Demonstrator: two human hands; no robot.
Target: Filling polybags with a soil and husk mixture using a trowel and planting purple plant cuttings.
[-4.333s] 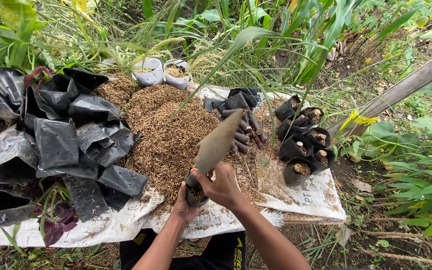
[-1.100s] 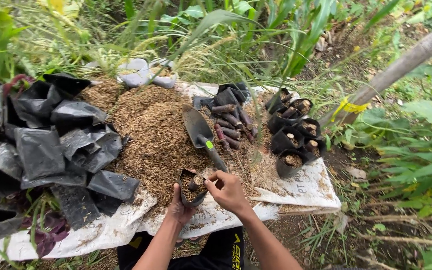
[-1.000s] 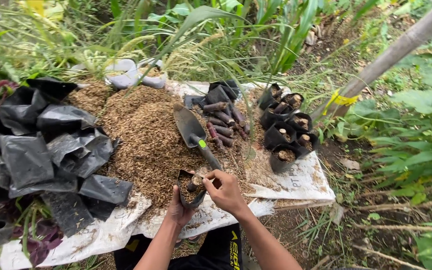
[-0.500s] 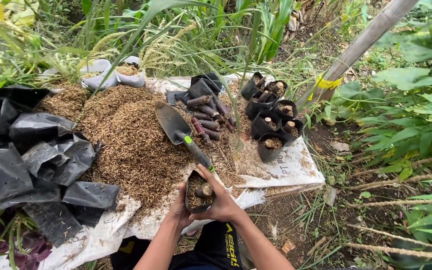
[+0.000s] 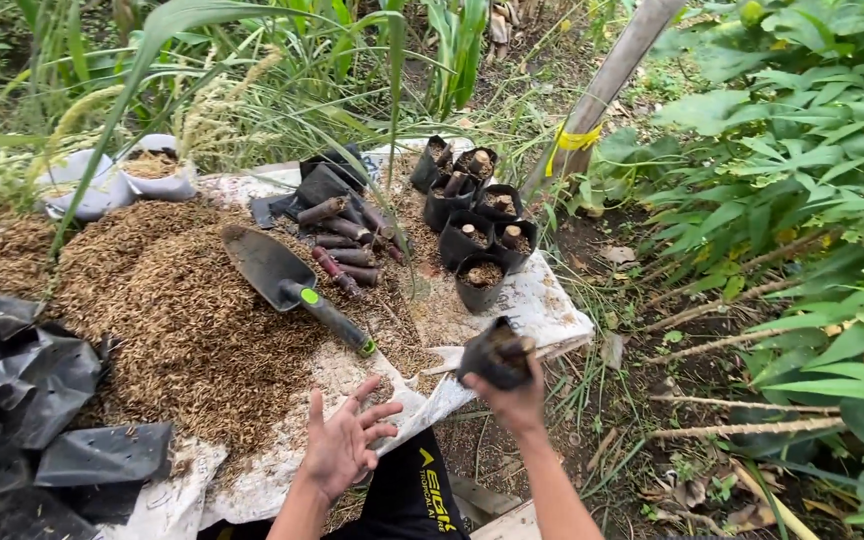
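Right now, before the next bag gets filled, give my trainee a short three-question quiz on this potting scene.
1. True or false: the right hand grips a small filled black bag.
2. Where does the trowel lie? A) on the husk pile B) in the left hand C) inside a white pot
3. Fill in: the left hand is ____, palm up with fingers spread.

Key: 1 true; 2 A; 3 empty
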